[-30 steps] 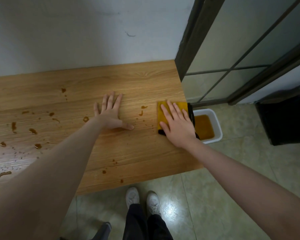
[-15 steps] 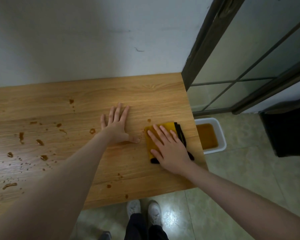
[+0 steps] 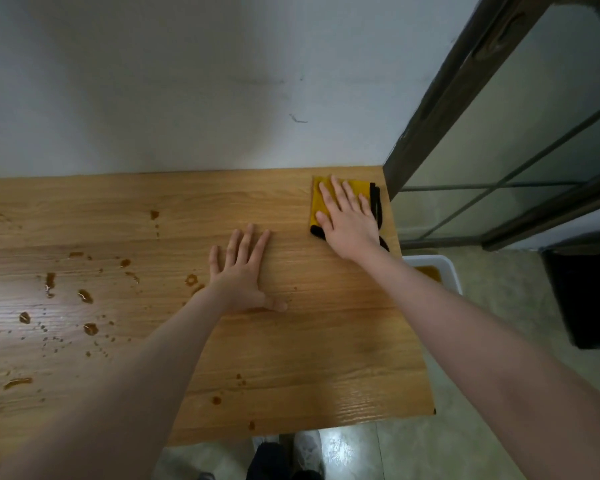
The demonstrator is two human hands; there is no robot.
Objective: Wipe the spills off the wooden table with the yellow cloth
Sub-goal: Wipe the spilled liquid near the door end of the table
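1. The right hand (image 3: 350, 216) presses flat, fingers straight, on the yellow cloth (image 3: 321, 202) at the worktop's (image 3: 326, 341) far right corner, about one o'clock.
2. The left hand (image 3: 241, 271) rests flat and released mid-worktop, holding nothing.
3. Risk: brown spills (image 3: 87, 296) at nine o'clock could smear, or the cloth could slip over the right edge.
4. A white tub (image 3: 447, 268) on the floor at three o'clock holds brown liquid.
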